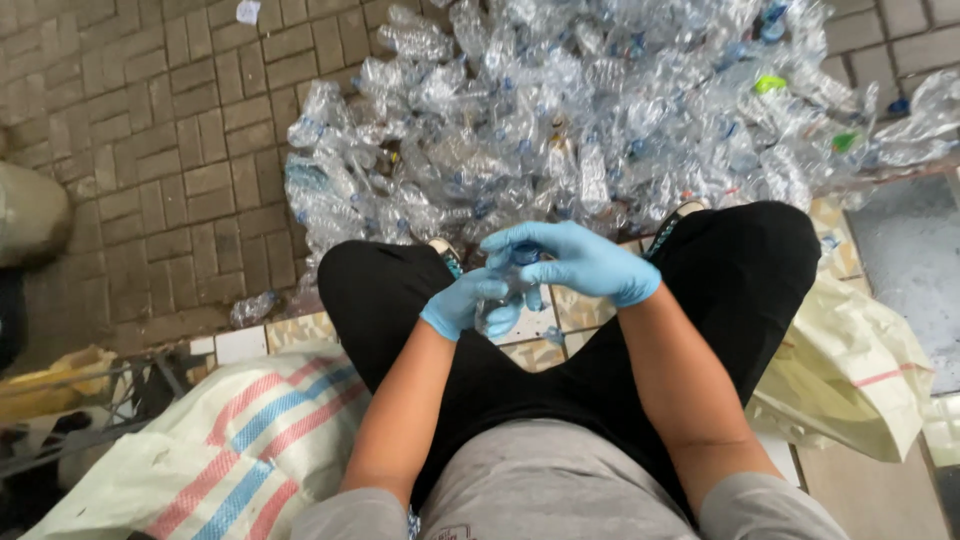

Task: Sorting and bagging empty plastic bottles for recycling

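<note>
My left hand point(462, 303) grips clear bottle point(503, 300), looks empty; right hand point(580, 262) closed over its blue cap point(525, 254). Bottle pile point(600, 120) beyond.

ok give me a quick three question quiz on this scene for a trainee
1. True or false: both hands wear blue gloves.
2. What do the left hand and right hand hold between them?
A. a glass jar
B. a clear plastic bottle
C. a metal can
3. Fill in: the striped woven sack lies on the person's ____ side.

Key
1. True.
2. B: the clear plastic bottle, its blue cap under the right hand's fingers, held between the knees in front of the pile of empty bottles.
3. Left: the striped woven sack is there; a pale plastic bag lies on the right.
</note>
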